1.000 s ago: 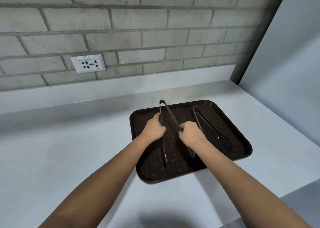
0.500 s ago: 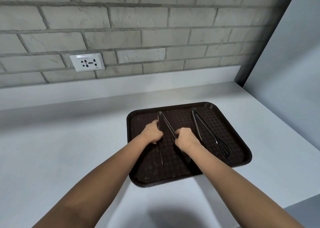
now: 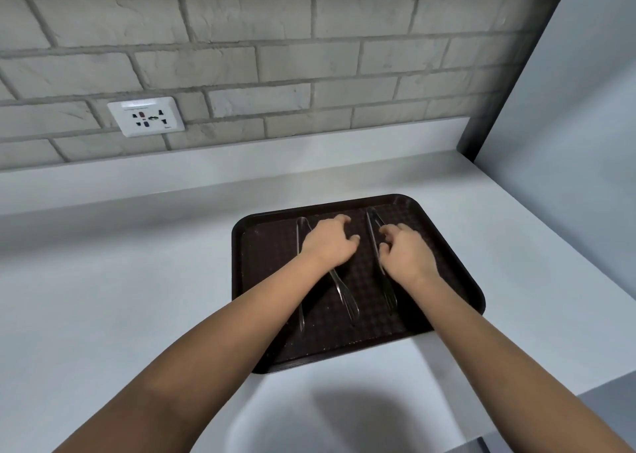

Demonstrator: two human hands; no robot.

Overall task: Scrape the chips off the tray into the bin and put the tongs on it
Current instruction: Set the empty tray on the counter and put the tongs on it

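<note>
The left hand (image 3: 328,242) covers the middle of the left tongs (image 3: 346,297). The right hand (image 3: 406,253) and wrist hide most of the right tongs (image 3: 373,225). Socket (image 3: 146,117) markings are too small to read. Both forearms are cut off by the bottom edge.

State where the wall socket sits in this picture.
In the head view, the wall socket is upper left on the brick wall, above the counter, left of the tray.

Both forearms reach forward, palms down, side by side.
Left hand (image 3: 328,244) has fingers loosely curled, thumb tucked toward the right. Right hand (image 3: 407,254) has fingers bent and slightly spread, knuckles raised. The hands stay apart; whether either grips anything is unclear.
</note>
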